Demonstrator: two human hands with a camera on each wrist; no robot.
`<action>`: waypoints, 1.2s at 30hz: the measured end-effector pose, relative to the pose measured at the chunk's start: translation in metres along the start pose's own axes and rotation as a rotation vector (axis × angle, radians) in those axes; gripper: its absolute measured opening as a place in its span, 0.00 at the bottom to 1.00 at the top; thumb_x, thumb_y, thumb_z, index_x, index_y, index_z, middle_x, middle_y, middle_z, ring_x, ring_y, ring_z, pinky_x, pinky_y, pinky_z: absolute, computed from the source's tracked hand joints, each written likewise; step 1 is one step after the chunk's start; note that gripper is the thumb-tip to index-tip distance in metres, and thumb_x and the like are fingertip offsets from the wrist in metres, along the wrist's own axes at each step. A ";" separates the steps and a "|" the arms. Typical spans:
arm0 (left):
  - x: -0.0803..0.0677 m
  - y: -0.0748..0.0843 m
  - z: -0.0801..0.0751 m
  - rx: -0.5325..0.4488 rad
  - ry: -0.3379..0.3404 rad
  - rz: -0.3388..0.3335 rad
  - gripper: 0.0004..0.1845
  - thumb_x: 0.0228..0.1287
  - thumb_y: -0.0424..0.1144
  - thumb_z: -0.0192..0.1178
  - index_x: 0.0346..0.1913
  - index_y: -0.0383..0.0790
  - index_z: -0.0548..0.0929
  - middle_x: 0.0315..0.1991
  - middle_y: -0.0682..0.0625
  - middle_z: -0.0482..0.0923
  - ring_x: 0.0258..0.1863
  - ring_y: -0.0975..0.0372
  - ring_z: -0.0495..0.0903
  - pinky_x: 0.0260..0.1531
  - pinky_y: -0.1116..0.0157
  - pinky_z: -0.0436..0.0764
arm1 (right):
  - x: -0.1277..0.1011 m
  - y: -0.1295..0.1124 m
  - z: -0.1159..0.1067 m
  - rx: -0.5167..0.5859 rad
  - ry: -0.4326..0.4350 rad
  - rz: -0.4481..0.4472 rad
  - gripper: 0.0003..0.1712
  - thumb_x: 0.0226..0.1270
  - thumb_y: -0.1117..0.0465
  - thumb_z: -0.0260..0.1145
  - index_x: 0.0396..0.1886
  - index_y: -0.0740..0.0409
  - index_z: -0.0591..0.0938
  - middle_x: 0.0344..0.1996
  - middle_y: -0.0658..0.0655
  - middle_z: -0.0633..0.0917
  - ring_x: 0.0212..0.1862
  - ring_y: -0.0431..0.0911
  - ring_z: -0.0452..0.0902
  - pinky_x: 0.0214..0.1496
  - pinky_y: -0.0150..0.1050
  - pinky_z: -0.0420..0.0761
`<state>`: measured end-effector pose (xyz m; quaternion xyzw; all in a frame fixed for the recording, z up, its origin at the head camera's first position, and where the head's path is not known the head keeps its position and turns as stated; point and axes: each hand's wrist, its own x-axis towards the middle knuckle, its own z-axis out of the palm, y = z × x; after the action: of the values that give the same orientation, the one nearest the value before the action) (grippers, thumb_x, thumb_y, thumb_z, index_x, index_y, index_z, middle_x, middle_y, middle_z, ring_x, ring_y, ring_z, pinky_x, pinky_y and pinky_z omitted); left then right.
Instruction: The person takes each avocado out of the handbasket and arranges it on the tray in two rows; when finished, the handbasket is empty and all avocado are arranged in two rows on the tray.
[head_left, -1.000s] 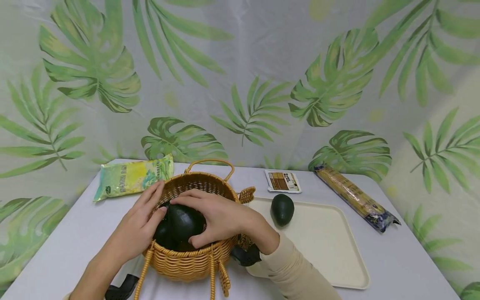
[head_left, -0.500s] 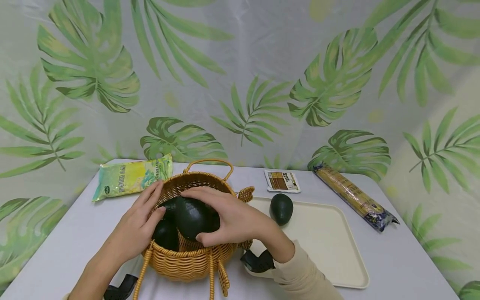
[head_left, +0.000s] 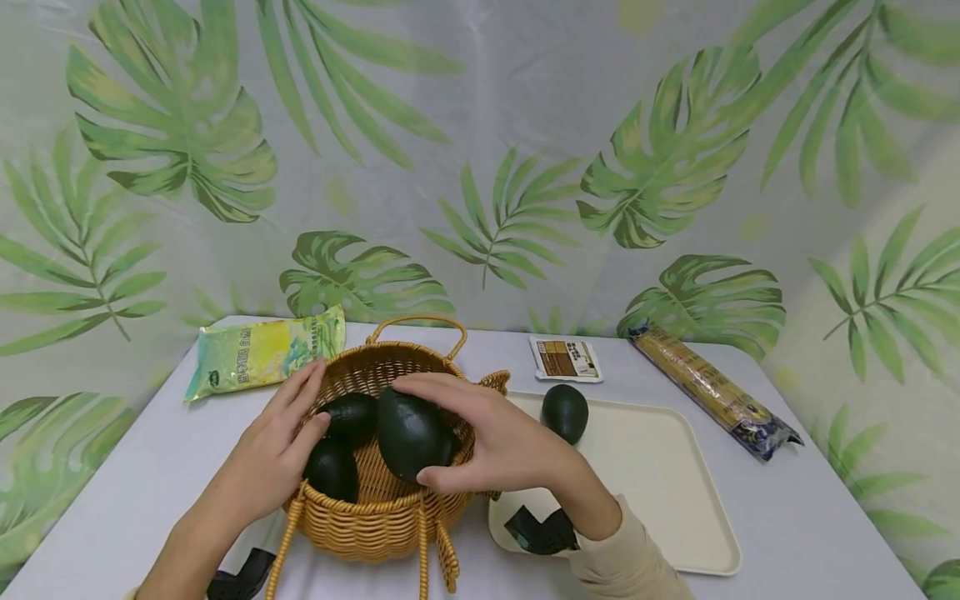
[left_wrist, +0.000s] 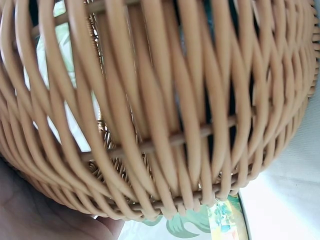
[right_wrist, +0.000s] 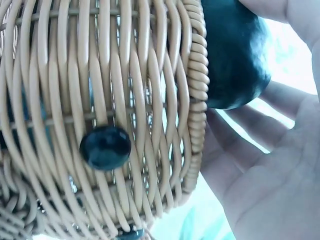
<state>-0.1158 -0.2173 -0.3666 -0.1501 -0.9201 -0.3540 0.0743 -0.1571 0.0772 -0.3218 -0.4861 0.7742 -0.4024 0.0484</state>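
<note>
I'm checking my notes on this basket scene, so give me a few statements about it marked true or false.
1. The right hand grips an avocado above the basket. True.
2. The tray holds three avocados. False: only one avocado on the tray lies there.
3. The left hand rests on the basket's rim. True.
4. The basket is empty. False: two avocados lie inside.
</note>
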 end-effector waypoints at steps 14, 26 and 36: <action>0.001 0.001 -0.001 -0.003 -0.004 -0.003 0.34 0.84 0.44 0.46 0.84 0.40 0.48 0.84 0.42 0.45 0.81 0.40 0.48 0.68 0.31 0.61 | -0.025 -0.005 -0.013 -0.023 0.081 0.044 0.48 0.61 0.53 0.77 0.79 0.41 0.66 0.76 0.46 0.68 0.76 0.45 0.65 0.63 0.47 0.80; 0.001 0.001 -0.001 -0.009 -0.005 -0.008 0.34 0.84 0.43 0.46 0.84 0.45 0.47 0.84 0.43 0.45 0.81 0.41 0.48 0.68 0.31 0.60 | -0.041 -0.002 -0.031 -0.019 0.094 0.059 0.49 0.60 0.54 0.79 0.79 0.43 0.67 0.75 0.47 0.70 0.68 0.43 0.73 0.58 0.42 0.83; 0.001 0.000 -0.001 -0.008 0.002 0.002 0.34 0.84 0.42 0.46 0.84 0.43 0.48 0.84 0.42 0.45 0.81 0.40 0.48 0.68 0.31 0.59 | -0.057 -0.002 -0.051 -0.008 0.118 0.120 0.49 0.57 0.55 0.82 0.77 0.40 0.69 0.73 0.47 0.69 0.63 0.45 0.76 0.51 0.42 0.86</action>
<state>-0.1172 -0.2177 -0.3657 -0.1511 -0.9184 -0.3579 0.0749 -0.1496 0.1518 -0.3040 -0.4142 0.8051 -0.4237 0.0247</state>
